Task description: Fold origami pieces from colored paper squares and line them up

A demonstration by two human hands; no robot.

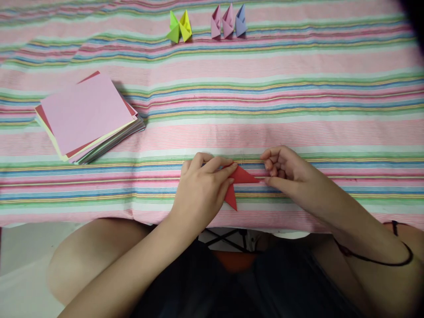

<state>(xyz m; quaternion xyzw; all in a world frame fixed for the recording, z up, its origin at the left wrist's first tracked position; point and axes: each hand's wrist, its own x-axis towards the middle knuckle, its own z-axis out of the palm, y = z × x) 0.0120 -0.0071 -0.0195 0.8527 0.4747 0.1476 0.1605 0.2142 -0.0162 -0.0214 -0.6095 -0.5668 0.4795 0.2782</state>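
A folded red paper (239, 182) lies near the front edge of the striped cloth (298, 110), with two pointed flaps showing. My left hand (202, 187) lies flat on its left part, fingers pressing it down and hiding most of it. My right hand (285, 170) is curled beside the right tip, and its thumb touches that point.
A stack of coloured square sheets (88, 115) with a pink one on top lies at the left. Far back stand folded paper shapes: a green and yellow pair (179, 27) and two pink and one lilac piece (228, 21). My knees are below the table edge.
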